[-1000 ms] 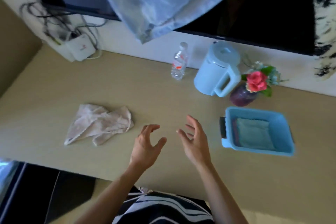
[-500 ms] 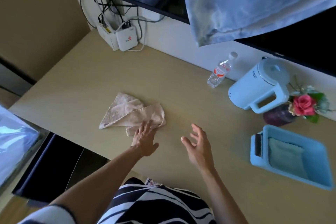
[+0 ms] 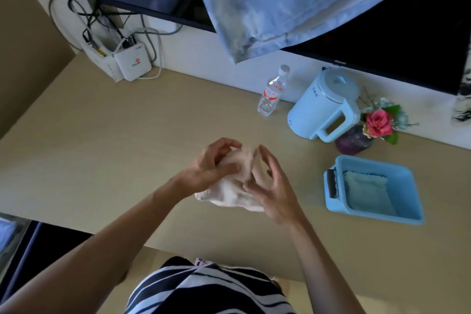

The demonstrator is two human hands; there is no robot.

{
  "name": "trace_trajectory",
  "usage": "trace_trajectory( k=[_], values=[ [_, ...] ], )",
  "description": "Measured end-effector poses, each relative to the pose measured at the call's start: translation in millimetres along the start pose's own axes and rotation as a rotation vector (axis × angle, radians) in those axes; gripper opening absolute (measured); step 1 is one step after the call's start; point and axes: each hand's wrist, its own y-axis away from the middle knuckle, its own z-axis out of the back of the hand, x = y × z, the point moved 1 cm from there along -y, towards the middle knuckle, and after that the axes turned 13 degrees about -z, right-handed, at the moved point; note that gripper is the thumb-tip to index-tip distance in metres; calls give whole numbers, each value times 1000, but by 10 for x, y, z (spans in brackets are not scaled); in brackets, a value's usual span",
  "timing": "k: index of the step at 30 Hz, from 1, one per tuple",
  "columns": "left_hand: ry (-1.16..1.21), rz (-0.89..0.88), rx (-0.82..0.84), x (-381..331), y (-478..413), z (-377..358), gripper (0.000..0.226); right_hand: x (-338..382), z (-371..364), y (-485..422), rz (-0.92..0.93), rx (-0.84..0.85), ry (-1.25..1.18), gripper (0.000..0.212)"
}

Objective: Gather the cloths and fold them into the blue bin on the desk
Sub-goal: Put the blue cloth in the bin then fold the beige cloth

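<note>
A pale pink cloth (image 3: 230,195) is bunched up between both hands over the middle of the desk (image 3: 107,150). My left hand (image 3: 212,163) grips its upper left part with curled fingers. My right hand (image 3: 274,186) presses against its right side, fingers spread on the fabric. The blue bin (image 3: 405,214) stands to the right of my hands, apart from them. A folded light green cloth (image 3: 365,192) lies flat inside it.
Behind the bin stand a purple vase with flowers (image 3: 356,139), a light blue kettle (image 3: 325,104) and a water bottle (image 3: 272,92). A white router with cables (image 3: 132,62) sits at the back left. A blue-white fabric (image 3: 280,0) hangs over the dark screen.
My left hand took hold of the pink cloth at the left and brought it toward the middle. My right hand came in against it. The cloth went from lying flat to bunched.
</note>
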Motion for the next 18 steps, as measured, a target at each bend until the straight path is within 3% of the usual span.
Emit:
trace_trajectory(
  k=[3, 6, 9, 16, 18],
  values=[
    [116, -31, 151, -291, -107, -59, 31, 306, 195, 71, -28, 46, -240, 81],
    [149, -19, 156, -380, -186, -84, 24, 430, 415, 115, -28, 71, -312, 55],
    [38, -18, 118, -408, -228, -75, 25, 428, 568, 137, -45, 92, -330, 20],
    [-423, -174, 12, -557, -304, 43, 6, 404, 814, 115, 21, -39, -298, 25],
    [-487, -181, -34, -582, -349, 109, 11, 399, 889, 96, 26, -70, -270, 14]
  ],
)
